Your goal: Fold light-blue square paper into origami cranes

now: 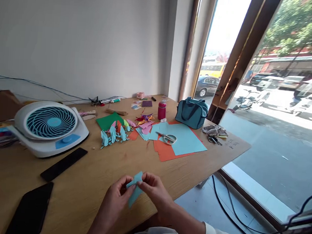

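Between my two hands is a small piece of folded light blue paper (134,197), held just above the near edge of the wooden table (107,163). My left hand (118,194) pinches its left side between thumb and fingers. On the other side my right hand (154,190) grips the upper right part, thumb on top. Farther off, several folded paper figures (113,134), mostly light blue, stand in a cluster. Scissors (167,136) lie on light blue paper sheets (189,140), with orange paper (166,155) beneath.
A white fan (51,124) stands at the left, a dark strip (64,164) and a black phone-like slab (30,208) nearer. Toward the back are green paper (109,121), a pink bottle (161,111) and a teal bag (191,113). Keys (213,139) lie near the right end.
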Tool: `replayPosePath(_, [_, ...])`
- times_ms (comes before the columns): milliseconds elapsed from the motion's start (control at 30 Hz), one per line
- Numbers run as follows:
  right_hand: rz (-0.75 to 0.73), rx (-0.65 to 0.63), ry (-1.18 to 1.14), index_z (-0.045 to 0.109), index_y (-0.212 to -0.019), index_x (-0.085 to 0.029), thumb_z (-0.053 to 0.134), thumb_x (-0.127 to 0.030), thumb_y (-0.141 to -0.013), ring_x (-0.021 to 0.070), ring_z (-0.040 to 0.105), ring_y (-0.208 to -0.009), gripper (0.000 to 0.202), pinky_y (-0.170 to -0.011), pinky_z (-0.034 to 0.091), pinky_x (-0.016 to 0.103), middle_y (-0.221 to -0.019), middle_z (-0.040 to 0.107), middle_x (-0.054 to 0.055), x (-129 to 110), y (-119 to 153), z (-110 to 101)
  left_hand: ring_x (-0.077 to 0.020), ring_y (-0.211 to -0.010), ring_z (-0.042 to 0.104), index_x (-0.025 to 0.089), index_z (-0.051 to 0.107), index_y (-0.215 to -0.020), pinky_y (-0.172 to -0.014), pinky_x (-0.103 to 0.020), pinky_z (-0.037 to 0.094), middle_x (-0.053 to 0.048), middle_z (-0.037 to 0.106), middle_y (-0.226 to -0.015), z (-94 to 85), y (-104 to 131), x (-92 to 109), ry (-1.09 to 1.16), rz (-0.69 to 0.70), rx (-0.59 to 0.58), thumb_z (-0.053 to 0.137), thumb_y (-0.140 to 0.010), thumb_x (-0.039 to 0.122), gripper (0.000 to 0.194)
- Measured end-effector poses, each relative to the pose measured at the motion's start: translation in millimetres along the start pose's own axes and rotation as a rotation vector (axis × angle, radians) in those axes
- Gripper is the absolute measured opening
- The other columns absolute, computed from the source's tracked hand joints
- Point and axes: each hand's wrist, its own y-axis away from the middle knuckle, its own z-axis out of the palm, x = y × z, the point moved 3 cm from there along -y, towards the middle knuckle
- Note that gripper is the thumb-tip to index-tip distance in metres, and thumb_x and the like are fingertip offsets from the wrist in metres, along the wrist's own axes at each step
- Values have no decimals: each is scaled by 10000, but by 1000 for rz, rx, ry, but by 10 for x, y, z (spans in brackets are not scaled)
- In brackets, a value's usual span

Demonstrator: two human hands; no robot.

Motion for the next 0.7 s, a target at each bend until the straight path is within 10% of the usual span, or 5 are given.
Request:
replayPosePath(300, [13,-115,207,595,-771,-183,761,-655,-639,117,502,-628,518,-600,391,245,-683,575,-30,104,-48,-29,-147,-674,494,207,611,-819,-609,-214,370,34,568,-721,-160,32,50,-257,25,-112,561,-862,408,211])
replayPosePath(700, [-65,-117,749,606,-989,-204,589,-224,-825,144,579,-704,166,-649,404,251,-818,657,-12,93,-93,-231,-160,-822,576,236,501,-993,-753,-257,423,22,607,-937,-57,-116,-158,-399,106,-124,578,-826,166,197])
